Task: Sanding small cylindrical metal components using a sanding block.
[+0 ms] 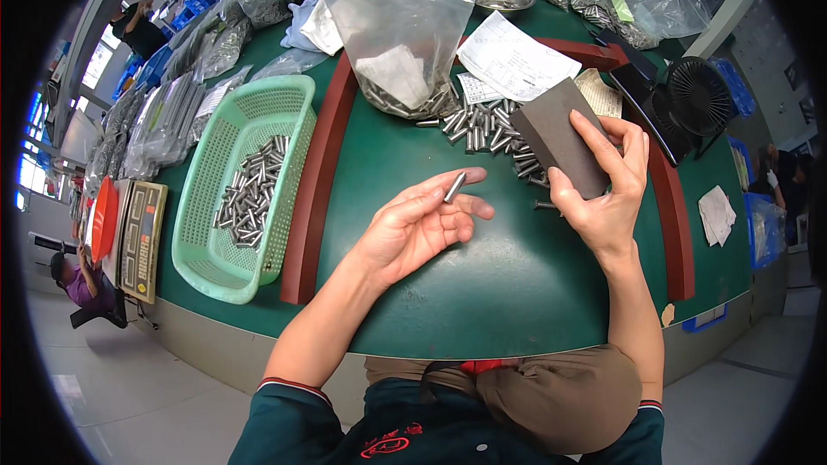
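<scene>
1. Green-topped desk [448,319], dark-red wooden rails [314,198] around its middle.
2. Left hand [412,231] pinches a small silver metal pin [454,189] above it.
3. Right hand [607,181] grips a dark grey-brown rectangular block [560,139] near piled pins [482,127].
4. Pale-grey floor [159,370] beyond.

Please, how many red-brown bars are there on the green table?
3 are visible: the left bar beside the green perforated basket, the right bar below the black fan, and the far bar, partly hidden by white paper.
</scene>
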A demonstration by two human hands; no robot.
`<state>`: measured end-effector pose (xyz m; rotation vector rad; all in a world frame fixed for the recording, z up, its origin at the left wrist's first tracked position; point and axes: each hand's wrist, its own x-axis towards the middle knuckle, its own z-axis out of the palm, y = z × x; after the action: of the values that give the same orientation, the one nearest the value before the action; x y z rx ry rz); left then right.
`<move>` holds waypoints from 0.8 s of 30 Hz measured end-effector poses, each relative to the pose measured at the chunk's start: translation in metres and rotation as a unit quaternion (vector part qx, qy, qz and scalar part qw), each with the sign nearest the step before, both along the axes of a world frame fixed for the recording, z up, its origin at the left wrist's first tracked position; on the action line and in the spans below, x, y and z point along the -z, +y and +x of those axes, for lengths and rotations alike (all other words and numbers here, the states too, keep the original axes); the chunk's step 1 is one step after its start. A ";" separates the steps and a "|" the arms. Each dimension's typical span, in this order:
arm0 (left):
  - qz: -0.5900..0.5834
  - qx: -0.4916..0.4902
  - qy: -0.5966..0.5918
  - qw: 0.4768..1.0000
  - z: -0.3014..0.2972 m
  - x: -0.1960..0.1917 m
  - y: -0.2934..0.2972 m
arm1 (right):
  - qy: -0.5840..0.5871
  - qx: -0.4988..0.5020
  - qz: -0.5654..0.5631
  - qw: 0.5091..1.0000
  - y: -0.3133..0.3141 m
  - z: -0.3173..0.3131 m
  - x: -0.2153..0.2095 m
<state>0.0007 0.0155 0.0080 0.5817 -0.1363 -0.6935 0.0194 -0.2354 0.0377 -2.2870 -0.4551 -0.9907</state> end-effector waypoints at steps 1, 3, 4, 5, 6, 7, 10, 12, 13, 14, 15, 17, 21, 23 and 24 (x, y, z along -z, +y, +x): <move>-0.002 0.001 -0.005 1.000 0.000 0.000 0.000 | 0.000 0.000 0.000 1.000 0.000 0.000 0.000; -0.004 0.002 -0.010 1.000 0.001 0.003 0.000 | -0.006 0.004 0.000 1.000 -0.001 0.001 0.000; -0.010 0.000 -0.015 1.000 0.001 0.006 0.000 | -0.007 0.003 0.000 1.000 -0.001 0.001 0.000; -0.016 -0.002 -0.020 1.000 0.002 0.009 0.001 | -0.008 0.004 0.001 1.000 -0.002 0.001 -0.001; -0.016 -0.001 -0.021 1.000 0.002 0.010 0.001 | -0.008 0.006 0.002 1.000 -0.002 0.001 0.000; -0.009 -0.005 -0.019 1.000 0.002 0.011 0.001 | -0.009 0.007 0.002 1.000 -0.002 0.001 0.000; 0.004 -0.012 -0.023 1.000 0.001 0.011 0.000 | -0.012 0.006 0.003 1.000 -0.002 0.001 0.000; 0.009 -0.015 -0.028 0.999 0.001 0.010 -0.001 | -0.014 0.010 0.002 1.000 -0.002 0.001 0.000; 0.010 -0.017 -0.029 0.999 0.001 0.009 -0.001 | -0.014 0.009 0.003 1.000 -0.002 0.001 0.000; 0.010 -0.019 -0.029 0.999 0.000 0.007 -0.001 | -0.012 0.008 0.007 1.000 -0.001 0.000 -0.001; 0.011 -0.019 -0.029 0.999 -0.001 0.005 -0.001 | -0.009 0.007 0.010 1.000 -0.001 -0.001 -0.002; 0.102 -0.075 -0.085 0.988 -0.004 -0.001 -0.001 | -0.022 0.012 0.009 1.000 -0.002 0.001 -0.003; 0.414 -0.270 -0.342 0.799 -0.017 -0.044 0.006 | -0.053 0.075 0.015 0.996 -0.023 0.012 -0.004; 0.517 -0.350 -0.374 0.686 -0.030 -0.060 0.016 | -0.043 0.111 0.039 0.992 -0.036 0.017 0.002; 0.564 -0.370 -0.396 0.623 -0.037 -0.067 0.025 | -0.041 0.124 0.053 0.990 -0.039 0.020 0.004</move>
<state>-0.0363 0.0402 0.0749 2.0284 -0.2506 0.4778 0.0396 -0.2741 0.0334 -2.2489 -0.1487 -1.2044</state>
